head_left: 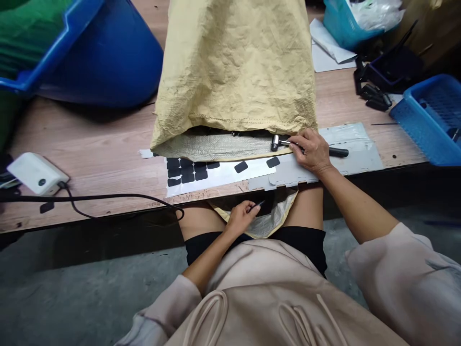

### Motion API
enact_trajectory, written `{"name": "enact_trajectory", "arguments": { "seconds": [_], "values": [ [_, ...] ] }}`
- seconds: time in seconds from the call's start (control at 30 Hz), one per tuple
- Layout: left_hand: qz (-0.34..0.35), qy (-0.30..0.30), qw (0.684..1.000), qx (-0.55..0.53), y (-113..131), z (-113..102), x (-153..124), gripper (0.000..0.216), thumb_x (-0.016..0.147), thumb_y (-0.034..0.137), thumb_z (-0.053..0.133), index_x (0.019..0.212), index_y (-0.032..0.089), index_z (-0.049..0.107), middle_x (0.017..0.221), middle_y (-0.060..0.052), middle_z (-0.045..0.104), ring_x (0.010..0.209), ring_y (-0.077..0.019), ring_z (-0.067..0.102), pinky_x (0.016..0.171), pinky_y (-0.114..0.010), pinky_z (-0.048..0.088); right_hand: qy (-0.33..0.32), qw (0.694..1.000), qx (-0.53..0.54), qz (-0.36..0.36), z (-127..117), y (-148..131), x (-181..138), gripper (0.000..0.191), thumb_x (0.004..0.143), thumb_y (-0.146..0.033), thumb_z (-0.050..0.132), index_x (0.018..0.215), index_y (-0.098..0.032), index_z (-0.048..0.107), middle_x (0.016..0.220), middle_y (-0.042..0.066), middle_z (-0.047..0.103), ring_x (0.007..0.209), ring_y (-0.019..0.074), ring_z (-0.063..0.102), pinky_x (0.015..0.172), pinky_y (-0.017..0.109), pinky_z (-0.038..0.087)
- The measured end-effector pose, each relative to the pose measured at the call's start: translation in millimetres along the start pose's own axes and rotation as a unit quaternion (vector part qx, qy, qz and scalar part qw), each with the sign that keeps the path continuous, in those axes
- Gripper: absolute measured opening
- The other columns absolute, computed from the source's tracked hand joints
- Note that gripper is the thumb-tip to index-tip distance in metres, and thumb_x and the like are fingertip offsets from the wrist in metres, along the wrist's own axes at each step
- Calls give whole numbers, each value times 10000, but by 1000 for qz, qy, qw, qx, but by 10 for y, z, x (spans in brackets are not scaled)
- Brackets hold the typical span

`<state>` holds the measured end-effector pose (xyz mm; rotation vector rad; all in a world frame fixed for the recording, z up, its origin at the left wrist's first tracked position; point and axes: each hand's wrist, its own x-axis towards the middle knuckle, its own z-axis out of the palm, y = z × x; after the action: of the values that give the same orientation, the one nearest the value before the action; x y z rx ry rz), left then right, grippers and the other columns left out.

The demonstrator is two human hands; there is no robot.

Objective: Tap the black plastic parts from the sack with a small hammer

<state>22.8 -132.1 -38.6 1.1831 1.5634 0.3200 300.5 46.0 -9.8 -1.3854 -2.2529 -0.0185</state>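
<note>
My right hand [310, 150] is closed on a small hammer [337, 152] with a metal head and a black handle. The hammer head lies at the open mouth of a large yellow woven sack [241, 67] on the table, where dark bits show inside. Over my lap, my left hand [240, 217] pinches a small, thin dark piece [256, 205] whose kind I cannot make out. Below it, between my thighs, another yellow sack [279, 221] hangs with its silvery lining showing. A white sheet with black rounded stickers [223, 175] lies under the sack's front edge.
A grey flat board [355, 144] lies along the table's front edge. At left stand a big blue tub [108, 53] and a white box with a cable [38, 174]. To the right are a blue basket [428, 120], a turquoise basket [342, 24] and black parts [374, 97].
</note>
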Motion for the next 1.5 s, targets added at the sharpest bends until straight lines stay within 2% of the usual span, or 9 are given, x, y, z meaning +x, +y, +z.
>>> {"name": "enact_trajectory", "arguments": {
  "seconds": [0.1, 0.23, 0.37, 0.47, 0.67, 0.73, 0.97, 1.23, 1.5],
  "values": [
    [-99, 22, 992, 80, -40, 48, 325, 439, 938, 494, 594, 616, 210, 685, 639, -64, 705, 733, -235, 694, 712, -308, 485, 4, 1000, 0, 5, -18, -27, 6, 265, 997, -357, 542, 1096, -262, 770, 1017, 80, 664, 969, 274, 604, 888, 412, 478],
    [-133, 16, 986, 102, 41, 32, 433, 414, 923, 543, 602, 701, 225, 746, 703, -75, 746, 819, -269, 728, 706, -309, 493, 6, 1000, -6, 5, -48, -60, 9, 258, 1001, -355, 547, 1072, -254, 774, 996, 80, 672, 951, 264, 601, 874, 395, 482],
    [29, -44, 998, 25, 260, -54, 166, 346, 853, 494, 683, 938, 176, 787, 661, -19, 684, 662, -185, 639, 610, -262, 440, 10, 1000, -15, 2, -47, -62, 6, 265, 1006, -360, 544, 1066, -248, 776, 987, 80, 676, 947, 259, 602, 874, 387, 481],
    [142, -76, 986, -28, 585, -264, 27, 353, 849, 509, 694, 926, 176, 780, 638, 11, 640, 591, -134, 560, 576, -236, 414, 16, 1000, -14, 0, -41, -62, 4, 253, 1002, -351, 551, 1061, -252, 776, 984, 78, 675, 938, 258, 599, 876, 391, 483],
    [175, 287, 934, 123, 1138, -928, 499, 170, 907, 273, 617, 930, 206, 772, 800, -48, 703, 752, -208, 634, 725, -309, 487, 18, 1000, -3, 0, -46, -63, 6, 241, 996, -354, 559, 1047, -264, 776, 961, 74, 663, 932, 260, 594, 868, 404, 492],
    [144, 342, 909, 189, 1192, -1075, 706, 202, 896, 207, 618, 1020, 212, 778, 945, -97, 738, 881, -269, 667, 797, -355, 495, 18, 1000, 0, 1, -48, -62, 4, 243, 998, -356, 556, 1052, -265, 775, 967, 73, 663, 933, 260, 592, 868, 406, 490],
    [152, 346, 898, 223, 1315, -1175, 996, 513, 920, 121, 537, 1403, 243, 662, 1024, -99, 758, 992, -312, 668, 891, -386, 467, 14, 1000, 8, -1, -78, -82, -1, 239, 1005, -346, 558, 1063, -256, 771, 970, 73, 662, 925, 253, 583, 857, 394, 480],
    [115, 393, 879, 243, 1201, -1154, 1053, 233, 828, 97, 560, 919, 193, 752, 958, -153, 708, 995, -357, 619, 896, -466, 462, 31, 999, -4, -14, -77, -91, -4, 227, 1009, -334, 565, 1041, -250, 774, 945, 68, 671, 902, 241, 593, 836, 378, 488],
    [193, 411, 860, 233, 1213, -1189, 1179, 365, 861, 106, 514, 1129, 222, 733, 1003, -120, 684, 1045, -329, 604, 932, -434, 461, 30, 999, -9, -15, -73, -85, -7, 227, 1007, -340, 566, 1049, -257, 774, 957, 68, 679, 909, 244, 605, 845, 387, 498]
  ]
}}
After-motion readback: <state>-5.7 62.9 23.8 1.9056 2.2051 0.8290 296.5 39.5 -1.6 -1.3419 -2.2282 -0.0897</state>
